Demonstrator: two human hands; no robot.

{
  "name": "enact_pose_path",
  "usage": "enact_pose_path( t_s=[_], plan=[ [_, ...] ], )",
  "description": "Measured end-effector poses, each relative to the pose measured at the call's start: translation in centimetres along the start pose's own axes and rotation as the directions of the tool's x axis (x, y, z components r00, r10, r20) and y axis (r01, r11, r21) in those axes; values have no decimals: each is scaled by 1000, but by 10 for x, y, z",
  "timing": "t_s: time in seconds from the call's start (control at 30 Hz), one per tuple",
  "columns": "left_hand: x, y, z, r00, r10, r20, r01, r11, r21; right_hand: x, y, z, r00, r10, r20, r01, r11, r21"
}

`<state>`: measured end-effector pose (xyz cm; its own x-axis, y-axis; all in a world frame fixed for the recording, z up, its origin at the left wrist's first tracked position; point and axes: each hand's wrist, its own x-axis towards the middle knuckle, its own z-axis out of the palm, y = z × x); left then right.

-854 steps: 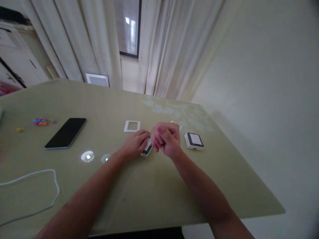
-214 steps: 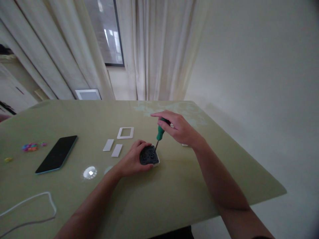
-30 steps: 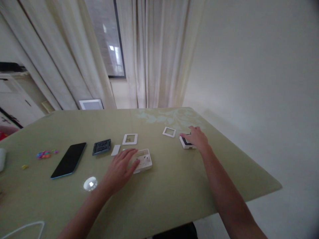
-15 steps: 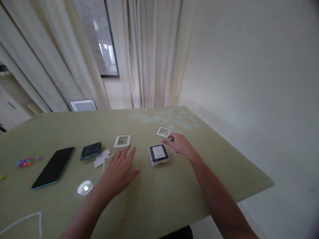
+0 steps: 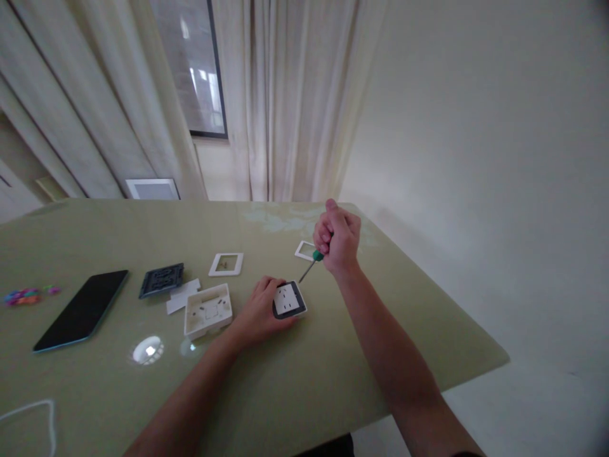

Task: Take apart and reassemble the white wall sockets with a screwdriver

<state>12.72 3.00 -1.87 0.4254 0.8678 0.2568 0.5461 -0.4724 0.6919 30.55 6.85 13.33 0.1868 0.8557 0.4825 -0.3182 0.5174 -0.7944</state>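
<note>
My left hand (image 5: pixel 259 311) rests on the green table (image 5: pixel 295 381), its fingers closed round the left side of a square wall socket (image 5: pixel 288 299) with a white face and dark rim. My right hand (image 5: pixel 337 240) is raised above and right of the socket, clenched round a green-handled screwdriver (image 5: pixel 311 263). The thin shaft points down and left toward the socket's far edge. Whether the tip touches it I cannot tell.
Left of my hand lie an empty white back box (image 5: pixel 208 310), white flat pieces (image 5: pixel 183 296), a dark grey insert (image 5: pixel 162 280) and a black phone (image 5: pixel 80 310). Two white square frames (image 5: pixel 226 264) (image 5: pixel 304 250) lie farther back. Coloured bits (image 5: pixel 26 296) and a white cable (image 5: pixel 28 419) sit at left.
My right hand has lifted off the table, now gripping the screwdriver. My left hand has moved right from the back box onto the socket.
</note>
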Motion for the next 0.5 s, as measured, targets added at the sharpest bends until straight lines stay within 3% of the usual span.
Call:
enact_pose_path(
  t_s=[0.17, 0.5],
  plan=[
    [0, 3, -3, 1000, 6, -15, -7, 997, -72, -2, 18, 11, 989, 84, 122, -84, 996, -12],
    [2, 3, -6, 999, -20, 48, 22, 999, -49, -6, 38, 5, 971, 172, 166, -172, 985, -17]
  ],
)
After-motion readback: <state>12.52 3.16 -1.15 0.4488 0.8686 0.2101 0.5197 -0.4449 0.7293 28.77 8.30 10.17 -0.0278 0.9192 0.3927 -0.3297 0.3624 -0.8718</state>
